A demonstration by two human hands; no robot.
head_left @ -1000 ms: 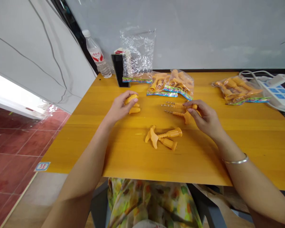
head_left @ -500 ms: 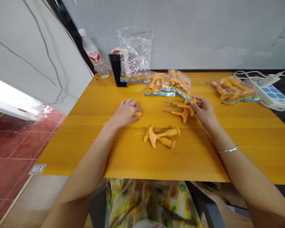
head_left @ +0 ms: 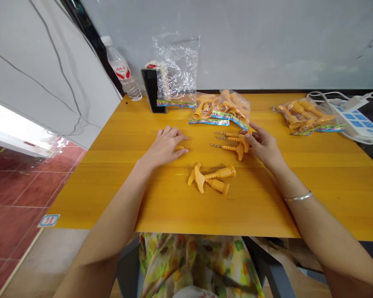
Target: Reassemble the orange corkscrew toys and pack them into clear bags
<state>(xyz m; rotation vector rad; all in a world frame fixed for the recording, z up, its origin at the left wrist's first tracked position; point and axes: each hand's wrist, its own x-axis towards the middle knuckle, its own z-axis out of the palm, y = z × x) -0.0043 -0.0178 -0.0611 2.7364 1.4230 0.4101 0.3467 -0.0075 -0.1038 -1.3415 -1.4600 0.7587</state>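
My left hand [head_left: 166, 145] rests on the table with its fingers apart. A small orange-yellow piece [head_left: 179, 147] shows beneath them, mostly hidden. My right hand [head_left: 264, 144] has its thumb and index finger closed at the handle of an orange corkscrew [head_left: 245, 142]. Two more lie alongside, all with twisted metal tips pointing left; the nearest corkscrew [head_left: 228, 148] is fully visible. In front of my hands, a pair of orange corkscrews with ribbed sleeves [head_left: 216, 178] lies crossed, their wing-shaped handles to the left.
Clear bags of orange parts [head_left: 219, 109] lie at the back, near an upright empty plastic bag [head_left: 177, 70] and a phone [head_left: 152, 91]. A water bottle [head_left: 122, 70] stands back left. Another filled bag [head_left: 307, 116] lies right, beside a power strip [head_left: 354, 120].
My left fingers have spread apart, uncovering less of a grip on the small piece. The corkscrews at my right hand have shifted slightly left along with the hand.
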